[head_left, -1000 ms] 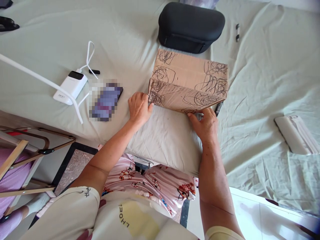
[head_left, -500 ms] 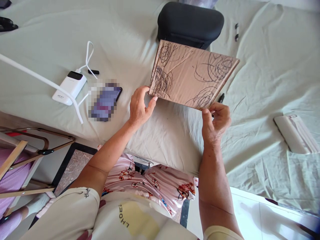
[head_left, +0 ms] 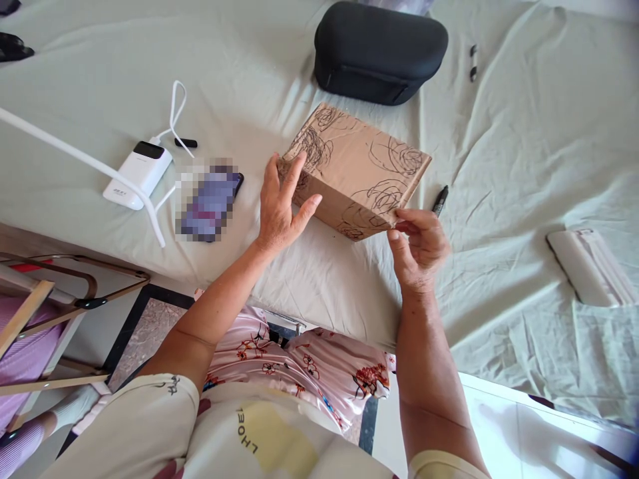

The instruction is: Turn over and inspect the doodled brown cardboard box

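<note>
A brown cardboard box (head_left: 362, 153) with black scribbles on its top and front side sits on the cloth in front of me. My left hand (head_left: 284, 206) is at its left front corner, fingers spread, with fingertips against the box and the thumb off to the side. At the right front corner, my right hand (head_left: 419, 249) pinches the edge between thumb and index finger. A black marker (head_left: 440, 201) lies just beyond the right hand. What is inside the box is hidden.
Behind the box stands a black case (head_left: 381, 53). A phone (head_left: 212, 203), a white power bank (head_left: 138, 174) with a cable and a white tube (head_left: 82, 156) are to the left. Right of me lie a pale folded packet (head_left: 592, 267) and a small black-and-white item (head_left: 473, 63).
The box has tipped toward me and come down, so its front side now shows. My left fingers have spread from their grip, and the right hand moved slightly left and lower with the corner.
</note>
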`<state>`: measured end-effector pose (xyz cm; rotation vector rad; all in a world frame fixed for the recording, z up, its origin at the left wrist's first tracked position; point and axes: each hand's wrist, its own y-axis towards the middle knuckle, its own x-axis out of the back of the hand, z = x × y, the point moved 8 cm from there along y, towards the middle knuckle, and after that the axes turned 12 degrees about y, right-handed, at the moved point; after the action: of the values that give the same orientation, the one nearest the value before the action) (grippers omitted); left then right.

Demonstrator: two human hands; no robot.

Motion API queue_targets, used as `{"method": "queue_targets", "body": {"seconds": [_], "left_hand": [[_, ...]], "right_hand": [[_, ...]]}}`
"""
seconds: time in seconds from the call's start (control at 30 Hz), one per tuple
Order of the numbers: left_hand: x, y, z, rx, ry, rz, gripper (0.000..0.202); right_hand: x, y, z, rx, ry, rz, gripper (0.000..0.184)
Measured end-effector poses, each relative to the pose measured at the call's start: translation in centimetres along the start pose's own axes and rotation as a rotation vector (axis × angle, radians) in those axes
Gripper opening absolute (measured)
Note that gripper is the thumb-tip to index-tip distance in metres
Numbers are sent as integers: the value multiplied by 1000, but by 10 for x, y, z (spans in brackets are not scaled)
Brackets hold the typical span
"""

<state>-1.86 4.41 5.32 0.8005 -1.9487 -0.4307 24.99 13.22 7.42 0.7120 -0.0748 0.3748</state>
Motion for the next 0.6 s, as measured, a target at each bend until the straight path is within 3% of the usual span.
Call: {"method": "queue_targets", "body": {"seconds": [0.2,0.37,0.5,0.6], "left_hand": [[-7,-7,-6,-20,-60,9,87],[-12,-12,-34,-263,-166,55,94],[-12,-12,-37,-250,-183,64,86],[-7,-11,-36,-234,-208,51,81]], "right_hand": [[-32,-5,17,65,37,192,35],[-57,-9,35,230,76,288,53],[-54,-9,31,249,21,240,55],[-35,-6,10,115,-81,107,47]]}}
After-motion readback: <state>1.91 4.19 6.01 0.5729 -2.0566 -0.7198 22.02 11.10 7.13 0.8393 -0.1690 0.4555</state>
